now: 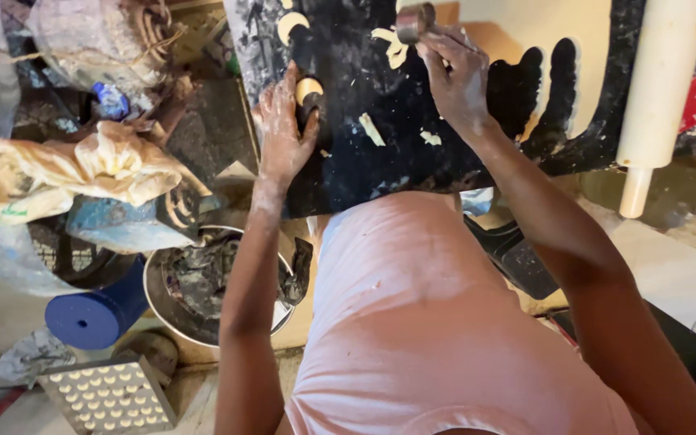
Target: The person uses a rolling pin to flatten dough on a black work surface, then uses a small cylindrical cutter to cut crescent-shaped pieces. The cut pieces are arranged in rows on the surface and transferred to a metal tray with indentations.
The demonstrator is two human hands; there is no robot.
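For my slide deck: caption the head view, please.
Left hand presses a black-coated board while right hand holds a small round cutter above it.

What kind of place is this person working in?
Probably a craft workshop, for printing or dyeing. The left hand steadies a black, paint-caked board, a metal bowl holds dark scraps, and a pale roller lies nearby.

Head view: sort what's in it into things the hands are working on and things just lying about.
In use:
- left hand, pressing the black sheet
- right hand, holding a small round cutter
- cream cut-out disc beside the left hand

Lying about:
- cream rolling pin
- metal bowl of dark scraps
- blue cylinder
- crumpled yellowish cloth
- studded block
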